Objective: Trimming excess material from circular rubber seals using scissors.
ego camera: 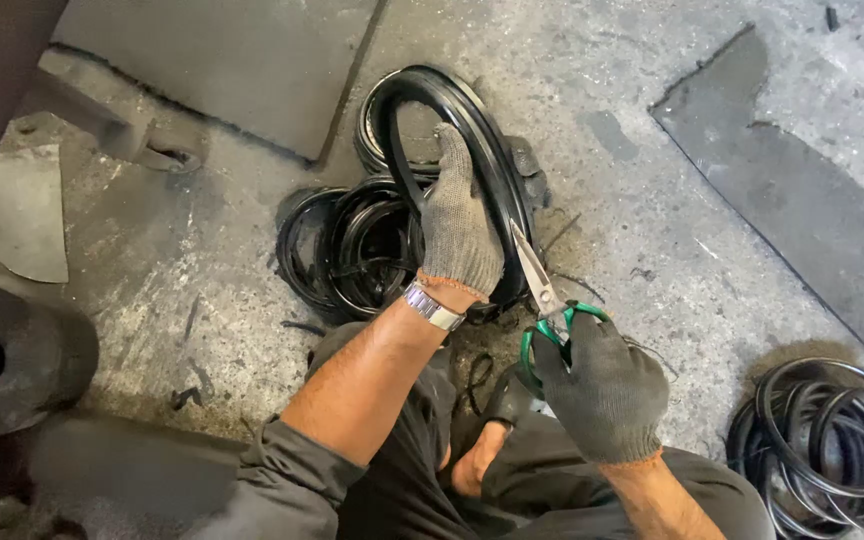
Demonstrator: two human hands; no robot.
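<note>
Rubber gasket loop point(472, 110): floppy, light, grippy. Left hand point(459, 225) clamps its upper bend, above the coil pile point(352, 250); right hand point(602, 385) closed on green-handled scissors point(544, 295).

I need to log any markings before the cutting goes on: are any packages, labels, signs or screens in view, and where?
None in view: no package, label, sign or screen shows.
The left hand holds a black rubber loop over the concrete floor.
The right hand holds green-handled scissors.
Another pile of black rings lies at lower right.
</note>
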